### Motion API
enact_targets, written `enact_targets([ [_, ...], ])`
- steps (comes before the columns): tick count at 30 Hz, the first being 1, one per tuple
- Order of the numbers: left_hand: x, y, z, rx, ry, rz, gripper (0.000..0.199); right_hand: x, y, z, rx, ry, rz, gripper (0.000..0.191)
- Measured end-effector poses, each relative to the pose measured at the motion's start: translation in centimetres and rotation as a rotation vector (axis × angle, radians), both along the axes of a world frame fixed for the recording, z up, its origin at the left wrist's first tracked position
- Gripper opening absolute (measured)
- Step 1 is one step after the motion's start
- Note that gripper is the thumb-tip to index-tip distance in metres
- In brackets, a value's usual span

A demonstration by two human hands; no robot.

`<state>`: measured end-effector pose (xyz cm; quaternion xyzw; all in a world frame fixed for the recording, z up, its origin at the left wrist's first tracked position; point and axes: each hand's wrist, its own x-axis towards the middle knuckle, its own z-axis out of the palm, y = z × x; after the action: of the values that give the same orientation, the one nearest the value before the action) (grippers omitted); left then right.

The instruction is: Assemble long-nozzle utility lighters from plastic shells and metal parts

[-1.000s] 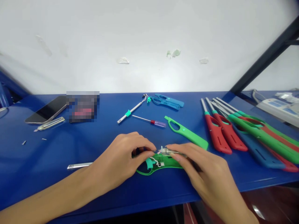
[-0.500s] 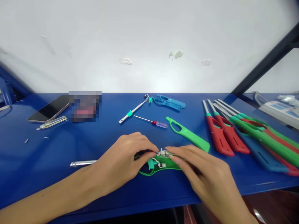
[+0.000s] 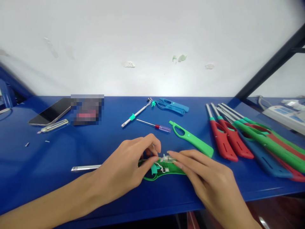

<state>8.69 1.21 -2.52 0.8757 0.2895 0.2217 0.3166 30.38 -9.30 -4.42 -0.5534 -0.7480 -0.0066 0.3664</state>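
In front of me lies an opened green lighter handle half (image 3: 175, 169), with a teal trigger (image 3: 154, 168), white wire and small parts inside. A metal lighter tube (image 3: 85, 168) sticks out leftward from under my left wrist. My right hand (image 3: 207, 171) pinches a clear fuel tank (image 3: 168, 158) between thumb and fingers, over the handle half. My left hand (image 3: 131, 162) is closed at the tank's valve end, index finger curled and thumb tip beside the valve. What lies between those fingertips is too small to make out.
Beyond my hands lie a matching green handle half (image 3: 192, 138), a screwdriver (image 3: 154, 125), a loose lighter tube (image 3: 134, 115) and blue handle halves (image 3: 172, 106). Assembled lighters (image 3: 252, 136) pile at right. Left are a phone (image 3: 51, 111), another clear fuel tank (image 3: 54, 126) and a blurred item (image 3: 87, 111).
My left index finger has lifted and curled away from the valve, while the thumb stays low. My right hand still holds the tank in nearly the same place.
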Motion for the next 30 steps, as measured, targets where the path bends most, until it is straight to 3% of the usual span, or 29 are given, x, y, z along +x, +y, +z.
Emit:
enact_targets([
  [20,-0.19,-0.08,0.09,-0.042,0.041,-0.011,0.014,0.08,-0.47,-0.27,0.091,-0.112,-0.003,0.036],
  [30,-0.19,-0.17,0.11,-0.072,0.014,-0.011,0.022,0.19,-0.59,-0.26,0.073,-0.104,0.016,0.039],
])
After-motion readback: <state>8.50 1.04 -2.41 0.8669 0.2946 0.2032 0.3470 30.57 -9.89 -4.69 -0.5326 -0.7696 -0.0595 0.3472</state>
